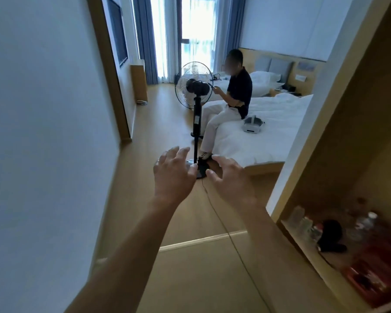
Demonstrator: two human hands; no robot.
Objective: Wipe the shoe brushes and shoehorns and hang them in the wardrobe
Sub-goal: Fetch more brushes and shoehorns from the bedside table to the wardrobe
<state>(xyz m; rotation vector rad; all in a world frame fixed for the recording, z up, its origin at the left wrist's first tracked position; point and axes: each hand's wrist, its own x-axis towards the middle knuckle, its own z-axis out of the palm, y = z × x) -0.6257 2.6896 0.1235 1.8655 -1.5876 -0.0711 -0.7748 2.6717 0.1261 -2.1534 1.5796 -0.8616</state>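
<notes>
No shoe brush or shoehorn could be made out; the blurred items on the wooden shelf (pixel 339 256) at near right were unidentifiable. The left hand (pixel 174 175) and right hand (pixel 231 180) were raised side by side, fingers spread, holding nothing, before a standing fan (pixel 195 86).

- The left hand (pixel 173 175) and right hand (pixel 231 179) reach forward side by side, fingers spread and loose, holding nothing.
- Beyond them a pedestal fan (pixel 195 86) stands on the wooden floor (pixel 167 123), its cord (pixel 230 238) trailing toward the camera.
- A person (pixel 231 102) in a dark top and white trousers sits on the edge of a white bed (pixel 275 127), holding a phone.
- A white headset (pixel 253 125) lies on the bed just beside that person.
- At the right, an open wooden shelf (pixel 321 256) holds blurred bottles (pixel 366 222) and a dark object (pixel 331 236).
</notes>
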